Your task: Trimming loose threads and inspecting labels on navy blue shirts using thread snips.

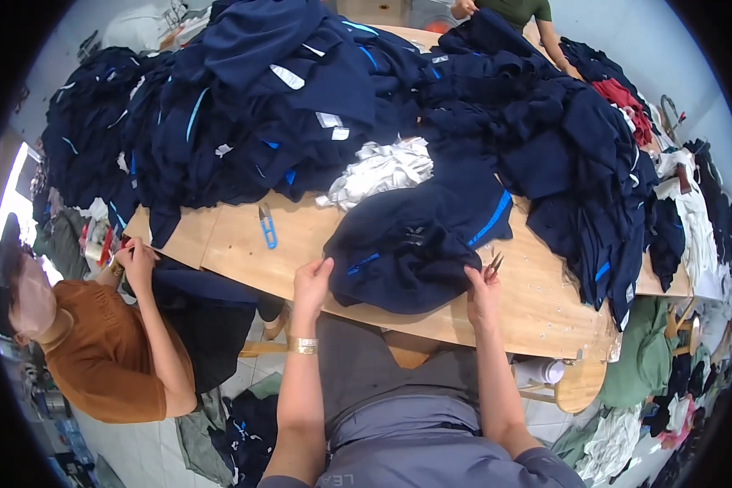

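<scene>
A navy garment (394, 268) with bright blue strips and a small pale print lies spread at the table's near edge. Its left edge is pinched in my left hand (311, 286), which is closed. At the opposite edge my right hand (484, 294) is closed on the cloth and also holds small metal thread snips (496, 262), their tips pointing up and away from the garment. The snips' lower part is hidden in the hand. Left of the garment, a pair of blue-handled thread snips (268, 228) rests on the wooden table (236, 252).
Big heaps of navy garments (244, 106) cover the table's far side. A crumpled white cloth bundle (382, 172) sits behind my garment. One person in a brown shirt (110, 350) sits at left; another in a green shirt (516, 10) works across. A stool (579, 386) is at lower right.
</scene>
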A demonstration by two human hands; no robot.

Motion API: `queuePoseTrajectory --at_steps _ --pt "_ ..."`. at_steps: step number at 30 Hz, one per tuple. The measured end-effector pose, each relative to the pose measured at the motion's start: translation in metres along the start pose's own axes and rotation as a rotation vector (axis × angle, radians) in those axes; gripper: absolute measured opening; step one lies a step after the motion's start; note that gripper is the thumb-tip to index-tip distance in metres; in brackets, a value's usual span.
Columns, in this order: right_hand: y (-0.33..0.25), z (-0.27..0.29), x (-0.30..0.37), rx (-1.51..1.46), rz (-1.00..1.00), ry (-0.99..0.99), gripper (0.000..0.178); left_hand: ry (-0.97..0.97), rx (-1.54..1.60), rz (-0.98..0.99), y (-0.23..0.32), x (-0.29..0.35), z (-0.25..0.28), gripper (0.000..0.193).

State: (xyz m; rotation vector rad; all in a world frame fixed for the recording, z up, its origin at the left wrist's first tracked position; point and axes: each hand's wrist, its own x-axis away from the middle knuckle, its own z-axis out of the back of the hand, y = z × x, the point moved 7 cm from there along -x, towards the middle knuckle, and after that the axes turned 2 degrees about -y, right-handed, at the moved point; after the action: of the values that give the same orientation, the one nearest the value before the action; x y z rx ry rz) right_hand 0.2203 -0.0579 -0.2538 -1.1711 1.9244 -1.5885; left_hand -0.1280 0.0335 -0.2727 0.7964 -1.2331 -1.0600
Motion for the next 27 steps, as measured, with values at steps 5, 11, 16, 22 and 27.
queuePoseTrajectory --at_steps 5,11,16,22,27 --pt "-0.003 0.024 -0.001 -0.504 -0.162 0.191 0.029 -0.394 1.134 0.108 0.051 0.042 -0.037 0.032" --pt "-0.025 0.028 0.006 -0.735 -0.213 0.036 0.016 -0.678 1.628 -0.09 0.063 0.054 -0.045 0.04" --pt "-0.014 0.04 0.007 -0.62 -0.231 0.129 0.015 -0.648 1.539 -0.01 0.053 0.056 -0.06 0.043" --pt "-0.007 0.054 0.004 0.318 -0.033 0.105 0.033 -0.115 0.97 0.096 0.009 0.03 -0.045 0.035" --pt "-0.016 0.053 0.002 0.512 0.025 0.036 0.038 0.485 -0.294 -0.466 0.079 0.071 -0.017 0.034"
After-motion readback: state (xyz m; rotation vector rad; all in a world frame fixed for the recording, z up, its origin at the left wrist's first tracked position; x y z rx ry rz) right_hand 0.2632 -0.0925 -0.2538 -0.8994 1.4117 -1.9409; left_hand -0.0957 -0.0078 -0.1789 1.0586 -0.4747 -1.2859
